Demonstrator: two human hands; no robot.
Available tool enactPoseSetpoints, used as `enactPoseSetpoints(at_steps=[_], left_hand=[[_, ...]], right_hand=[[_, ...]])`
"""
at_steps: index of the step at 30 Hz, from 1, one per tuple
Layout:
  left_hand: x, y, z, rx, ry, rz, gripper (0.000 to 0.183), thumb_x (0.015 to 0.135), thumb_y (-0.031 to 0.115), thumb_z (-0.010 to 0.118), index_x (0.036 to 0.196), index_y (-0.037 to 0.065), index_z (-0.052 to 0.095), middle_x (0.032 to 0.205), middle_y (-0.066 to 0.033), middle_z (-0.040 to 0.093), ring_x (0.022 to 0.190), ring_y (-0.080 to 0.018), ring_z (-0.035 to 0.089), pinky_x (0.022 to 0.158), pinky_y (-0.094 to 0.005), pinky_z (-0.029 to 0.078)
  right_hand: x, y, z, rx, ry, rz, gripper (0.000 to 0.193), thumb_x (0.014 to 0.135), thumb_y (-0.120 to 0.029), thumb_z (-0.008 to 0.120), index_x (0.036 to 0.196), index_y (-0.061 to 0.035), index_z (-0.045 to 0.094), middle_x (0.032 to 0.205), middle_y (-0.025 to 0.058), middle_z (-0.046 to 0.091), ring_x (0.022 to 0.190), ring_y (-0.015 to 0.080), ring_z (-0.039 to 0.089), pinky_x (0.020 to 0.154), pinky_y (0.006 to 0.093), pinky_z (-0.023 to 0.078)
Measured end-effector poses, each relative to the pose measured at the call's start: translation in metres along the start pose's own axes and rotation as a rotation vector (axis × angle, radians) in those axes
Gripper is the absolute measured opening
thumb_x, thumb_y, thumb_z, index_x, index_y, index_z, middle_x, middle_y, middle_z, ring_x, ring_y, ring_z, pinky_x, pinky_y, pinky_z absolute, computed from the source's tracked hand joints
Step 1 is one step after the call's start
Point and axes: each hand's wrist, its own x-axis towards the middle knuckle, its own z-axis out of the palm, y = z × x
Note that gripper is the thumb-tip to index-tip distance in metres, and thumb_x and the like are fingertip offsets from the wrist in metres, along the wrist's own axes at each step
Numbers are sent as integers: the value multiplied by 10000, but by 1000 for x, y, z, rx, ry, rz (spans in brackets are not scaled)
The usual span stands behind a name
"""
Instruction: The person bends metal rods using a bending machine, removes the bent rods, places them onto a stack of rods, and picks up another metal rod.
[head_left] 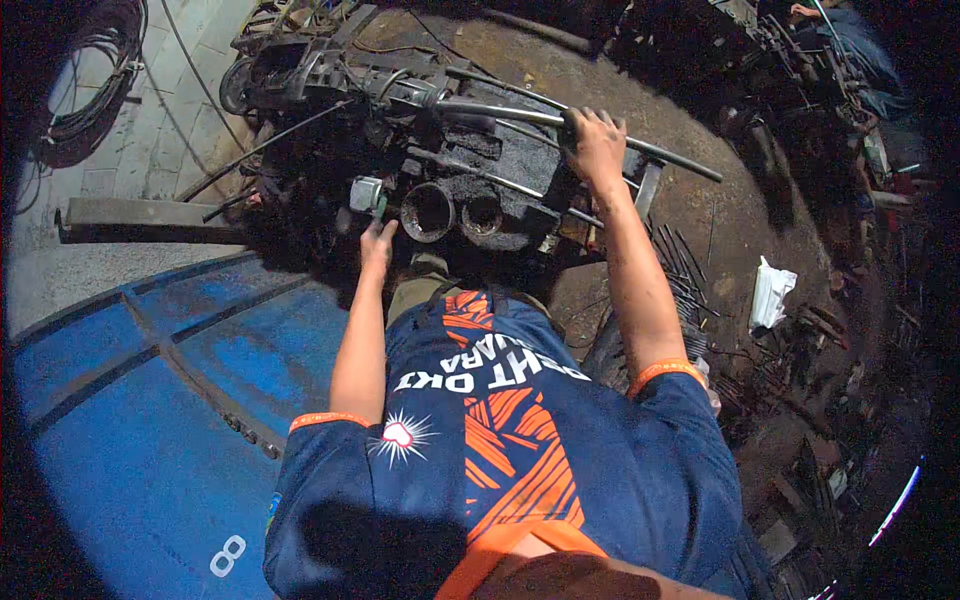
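A dark, greasy machine fills the space in front of me, and a long metal bar (500, 111) runs out of it to the right. My right hand (597, 145) is closed over this bar, its fingers blackened and curled over the top. Close to my body, my left hand (376, 246) reaches up to a small grey box (366, 194) on the machine. Its fingers are closed around a small greenish part just under the box, too small to make out. Right of that hand is a round metal cup (427, 212), with a smaller round container (482, 216) beside it.
A large blue metal sheet (240, 370) lies to my left, below a grey beam (150, 220). Coiled black cable (95, 95) hangs at the far left. On the right are a white bag (772, 295) and scattered thin rods (685, 265). Another person's arm (805, 11) shows at top right.
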Motion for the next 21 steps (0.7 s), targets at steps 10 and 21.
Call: enactPoseSetpoints(at_steps=[10, 21], left_hand=[[-14, 21, 4, 67, 45, 18, 443, 788, 271, 641, 1069, -64, 566, 674, 1, 505, 604, -105, 426, 554, -278, 353], [-5, 5, 4, 67, 60, -10, 419, 785, 288, 647, 987, -71, 569, 768, -53, 552, 696, -151, 481, 648, -303, 394]], right_hand=[[-4, 7, 7, -33, -33, 10, 414, 671, -156, 650, 1079, -157, 579, 1054, 67, 588, 996, 276, 538, 868, 497, 378], [-9, 4, 5, -53, 86, 24, 405, 646, -190, 667, 1041, -151, 582, 1032, 65, 590, 983, 273, 537, 857, 480, 375]])
